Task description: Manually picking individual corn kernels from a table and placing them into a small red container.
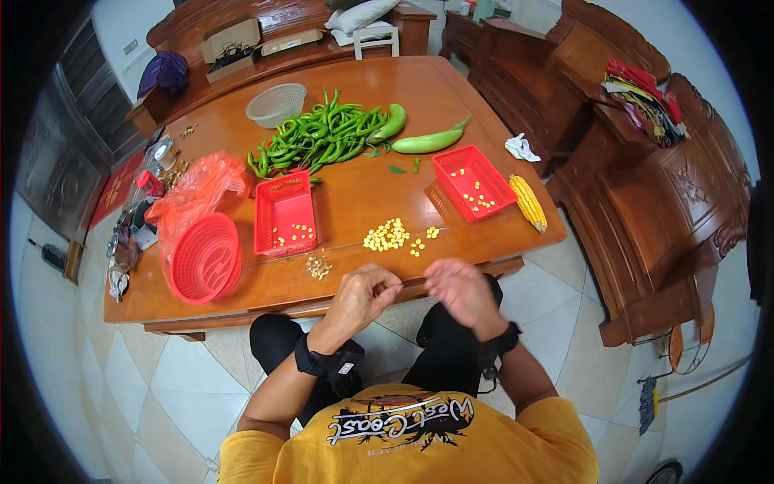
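My left hand (367,294) is at the table's near edge with its thumb and fingers pinched together. Whatever it may hold is too small to make out. To its right is my right hand (461,292), smeared by motion, its fingers pointing toward the left hand. Just beyond both hands, a pile of yellow corn kernels (385,235) lies on the table, with smaller clusters beside it. Pale bits (318,267) are heaped beyond the left hand. Kernels also lie in the left red basket (285,216) and the right red basket (474,184). A corn cob (528,203) rests at the right edge.
Green peppers (322,137) and two pale green eggplants (431,143) lie farther back, near a grey colander (276,105). A round red basket (206,258) and orange plastic bag (193,198) are at left. Crumpled tissue (522,148) sits at right. Carved wooden seats (645,234) stand beyond.
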The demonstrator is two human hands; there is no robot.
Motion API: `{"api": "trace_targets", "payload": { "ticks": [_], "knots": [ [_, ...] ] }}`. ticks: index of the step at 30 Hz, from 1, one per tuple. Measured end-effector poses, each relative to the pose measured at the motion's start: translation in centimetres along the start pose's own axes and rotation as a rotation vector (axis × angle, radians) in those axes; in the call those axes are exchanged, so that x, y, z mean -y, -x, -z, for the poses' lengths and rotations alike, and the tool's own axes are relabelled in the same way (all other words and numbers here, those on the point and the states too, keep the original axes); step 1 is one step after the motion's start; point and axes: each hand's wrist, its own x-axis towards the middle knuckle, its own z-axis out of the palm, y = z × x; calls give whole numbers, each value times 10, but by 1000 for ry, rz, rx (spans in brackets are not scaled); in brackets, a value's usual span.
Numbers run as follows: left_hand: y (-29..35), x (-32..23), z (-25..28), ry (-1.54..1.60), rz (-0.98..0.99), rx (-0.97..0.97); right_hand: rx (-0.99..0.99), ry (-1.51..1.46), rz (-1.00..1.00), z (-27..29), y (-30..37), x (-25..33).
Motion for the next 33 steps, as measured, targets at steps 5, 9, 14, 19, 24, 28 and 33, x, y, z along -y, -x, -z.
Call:
{"api": "trace_targets", "payload": {
  "ticks": [5,9,14,19,24,28,33],
  "knots": [
    [-1,11,6,-111,63,-76,-156,802,570,3,-40,83],
    [-5,15,6,-150,65,-47,-285,1451,778,11,-54,107],
    [-15,27,2,-371,-99,-59,-127,1586,721,-15,-43,73],
    [-43,54,-12,-573,-49,61,2,1741,538,-8,-53,15],
    [-63,61,-20,-666,15,268,-74,1884,397,8,-67,-4],
    [-58,65,-21,-706,-22,328,18,1965,371,6,-65,-9],
    [-46,62,-14,-645,-132,377,137,1912,372,-1,-56,-8]
  ]
}}
